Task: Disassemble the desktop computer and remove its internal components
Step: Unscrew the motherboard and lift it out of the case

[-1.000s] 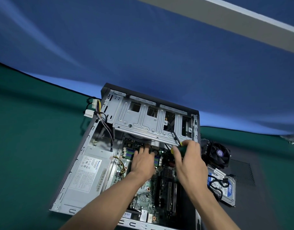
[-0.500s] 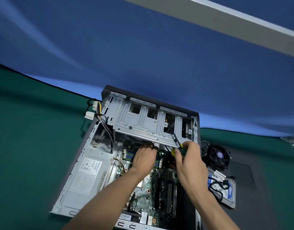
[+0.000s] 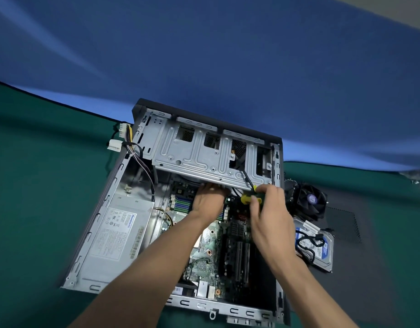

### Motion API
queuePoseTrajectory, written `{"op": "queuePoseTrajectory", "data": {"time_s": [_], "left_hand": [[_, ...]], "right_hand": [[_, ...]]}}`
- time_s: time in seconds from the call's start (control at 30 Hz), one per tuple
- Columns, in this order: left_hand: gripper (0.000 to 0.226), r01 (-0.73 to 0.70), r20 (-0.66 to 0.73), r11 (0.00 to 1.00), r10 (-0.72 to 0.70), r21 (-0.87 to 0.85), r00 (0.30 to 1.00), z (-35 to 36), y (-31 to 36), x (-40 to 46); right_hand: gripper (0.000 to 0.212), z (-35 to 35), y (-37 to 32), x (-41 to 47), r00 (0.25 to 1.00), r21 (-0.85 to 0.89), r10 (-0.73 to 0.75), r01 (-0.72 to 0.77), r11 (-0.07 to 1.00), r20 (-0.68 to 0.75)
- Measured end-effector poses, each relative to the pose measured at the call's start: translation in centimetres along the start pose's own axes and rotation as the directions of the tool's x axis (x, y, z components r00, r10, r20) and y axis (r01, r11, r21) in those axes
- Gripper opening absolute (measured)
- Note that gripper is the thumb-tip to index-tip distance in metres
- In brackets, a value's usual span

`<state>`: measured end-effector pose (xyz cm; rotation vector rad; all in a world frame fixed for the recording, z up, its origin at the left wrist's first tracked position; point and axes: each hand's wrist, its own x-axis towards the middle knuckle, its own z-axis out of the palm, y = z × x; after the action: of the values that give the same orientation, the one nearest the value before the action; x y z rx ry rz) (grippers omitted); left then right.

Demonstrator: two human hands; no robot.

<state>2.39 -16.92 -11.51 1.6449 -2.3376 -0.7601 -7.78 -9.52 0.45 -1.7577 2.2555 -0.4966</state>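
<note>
Computer case (image 3: 114, 209) open on green table (image 3: 38, 185) | right hand (image 3: 268, 218) grips screwdriver (image 3: 250, 197) over motherboard (image 3: 204, 254) | left hand (image 3: 207, 202) fingers under drive cage (image 3: 204, 157), grip unclear | fan (image 3: 310, 203), hard drive (image 3: 320, 247) right of case

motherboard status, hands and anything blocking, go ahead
Right hand grips screwdriver; left hand reaches under drive cage, fingertips hidden. Motherboard seated in case. Drive cage overhangs the work spot.
</note>
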Motion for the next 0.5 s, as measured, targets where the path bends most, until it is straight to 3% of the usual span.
{"op": "queuePoseTrajectory", "data": {"time_s": [0.13,0.27,0.5], "left_hand": [[0.038,0.000,0.119,1.000,0.002,-0.016,0.993,-0.3,-0.1,1.0],[0.018,0.048,0.297,0.998,-0.031,-0.049,0.954,-0.2,-0.6,1.4],[0.025,0.007,0.281,1.000,-0.010,0.010,0.960,-0.3,-0.5,2.6]], "right_hand": [[0.025,-0.1,0.2,-0.1,1.000,0.041,-0.016,0.017,0.999,-0.008],[0.018,-0.1,0.2,0.0,1.000,0.034,-0.014,0.014,0.999,-0.002],[0.024,-0.4,0.7,0.0,1.000,0.049,-0.016,0.015,0.999,0.016]]}}
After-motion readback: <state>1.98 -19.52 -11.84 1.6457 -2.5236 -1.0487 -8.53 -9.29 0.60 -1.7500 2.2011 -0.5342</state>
